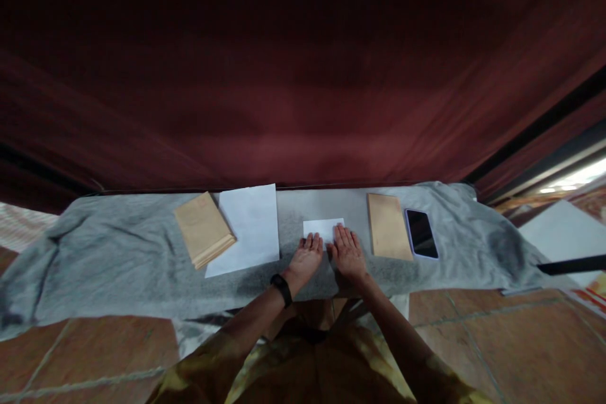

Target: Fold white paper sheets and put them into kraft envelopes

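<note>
A small folded white paper (322,228) lies on the grey cloth (118,252) in front of me. My left hand (306,255) and my right hand (348,250) lie flat side by side on its near part, fingers stretched out and pressing down. A black band sits on my left wrist. To the left lies a stack of white sheets (250,227) with a stack of tan envelopes (203,228) partly on it. To the right lies a single tan envelope (388,225).
A dark phone (421,233) lies face up right of the tan envelope. A dark red curtain (303,76) hangs right behind the cloth. Tiled floor (497,341) shows near me. A white board (563,233) and a black bar lie at the far right.
</note>
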{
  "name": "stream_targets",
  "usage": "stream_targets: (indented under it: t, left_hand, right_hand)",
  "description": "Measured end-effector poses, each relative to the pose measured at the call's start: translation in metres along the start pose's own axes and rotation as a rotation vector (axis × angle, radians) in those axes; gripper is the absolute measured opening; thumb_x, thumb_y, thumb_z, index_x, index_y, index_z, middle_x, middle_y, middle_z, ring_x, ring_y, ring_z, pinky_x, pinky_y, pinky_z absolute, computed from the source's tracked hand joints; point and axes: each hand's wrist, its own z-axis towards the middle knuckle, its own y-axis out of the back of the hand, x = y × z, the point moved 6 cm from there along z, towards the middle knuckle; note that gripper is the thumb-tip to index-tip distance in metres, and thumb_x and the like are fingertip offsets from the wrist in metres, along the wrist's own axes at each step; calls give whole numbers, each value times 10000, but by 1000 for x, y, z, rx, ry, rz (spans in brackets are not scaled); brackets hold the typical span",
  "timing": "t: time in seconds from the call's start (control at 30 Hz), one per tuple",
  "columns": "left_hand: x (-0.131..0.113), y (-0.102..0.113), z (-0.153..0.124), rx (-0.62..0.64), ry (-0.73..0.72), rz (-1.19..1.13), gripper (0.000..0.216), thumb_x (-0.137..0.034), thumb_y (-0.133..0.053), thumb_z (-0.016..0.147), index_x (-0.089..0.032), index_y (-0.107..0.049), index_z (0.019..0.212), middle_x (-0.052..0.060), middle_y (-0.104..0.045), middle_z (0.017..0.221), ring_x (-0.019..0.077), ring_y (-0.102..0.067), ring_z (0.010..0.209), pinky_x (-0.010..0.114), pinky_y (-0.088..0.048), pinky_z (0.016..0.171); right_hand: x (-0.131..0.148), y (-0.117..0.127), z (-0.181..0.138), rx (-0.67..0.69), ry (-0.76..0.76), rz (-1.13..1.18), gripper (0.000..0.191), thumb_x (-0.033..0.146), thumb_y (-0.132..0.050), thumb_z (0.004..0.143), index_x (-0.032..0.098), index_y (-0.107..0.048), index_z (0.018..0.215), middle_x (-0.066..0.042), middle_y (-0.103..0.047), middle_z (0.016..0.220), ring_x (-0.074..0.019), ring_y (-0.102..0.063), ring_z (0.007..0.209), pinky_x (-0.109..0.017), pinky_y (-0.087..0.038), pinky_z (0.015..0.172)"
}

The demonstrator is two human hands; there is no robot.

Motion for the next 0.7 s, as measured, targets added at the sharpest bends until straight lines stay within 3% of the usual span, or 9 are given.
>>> stream_targets:
  t: [0.2,0.37,0.43,0.53,0.63,0.7]
  left_hand:
    - [2,17,2,-46,14,-75,512,6,-421,850,-136,-586,1313,183,-561,1431,283,-528,1341,458,-434,1100]
    - [24,51,3,-133,32,-241,265,-134,-445,945,-201,-697,993,87,-735,1023,229,-677,1023,397,-481,1005]
    - [35,67,6,-174,51,-337,234,-232,-472,972,-209,-701,935,57,-740,926,206,-685,929,344,-502,931]
    - [57,82,11,-329,215,-781,234,-385,-569,933,-189,-693,906,22,-730,837,170,-672,793,267,-516,762]
    - [69,67,12,-400,381,-1227,303,-444,-629,874,-158,-676,959,16,-724,814,158,-668,739,248,-517,681]
    - [66,48,11,-335,440,-1247,314,-382,-621,876,-147,-655,1082,26,-736,840,164,-686,743,261,-535,676]
  right_hand:
    - [-3,6,-2,54,64,66,539,390,-416,1023,127,-447,1493,-146,-424,1562,-252,-379,1455,-477,-264,1204]
    - [-19,26,4,46,91,307,377,286,-436,990,224,-636,1303,-84,-673,1321,-210,-594,1253,-455,-363,1155]
    - [-31,37,12,8,10,441,319,303,-439,988,230,-702,1154,-71,-742,1160,-210,-672,1099,-407,-456,1064]
    - [-48,46,26,-23,-183,655,364,448,-455,979,190,-701,1050,-62,-755,914,-204,-698,793,-310,-550,737]
    - [-51,44,38,-19,-307,714,457,539,-433,963,161,-685,1017,-23,-695,722,-174,-620,591,-257,-464,530]
    - [-48,39,44,-27,-311,630,442,516,-420,971,164,-682,1024,-26,-703,739,-174,-629,612,-255,-471,557]
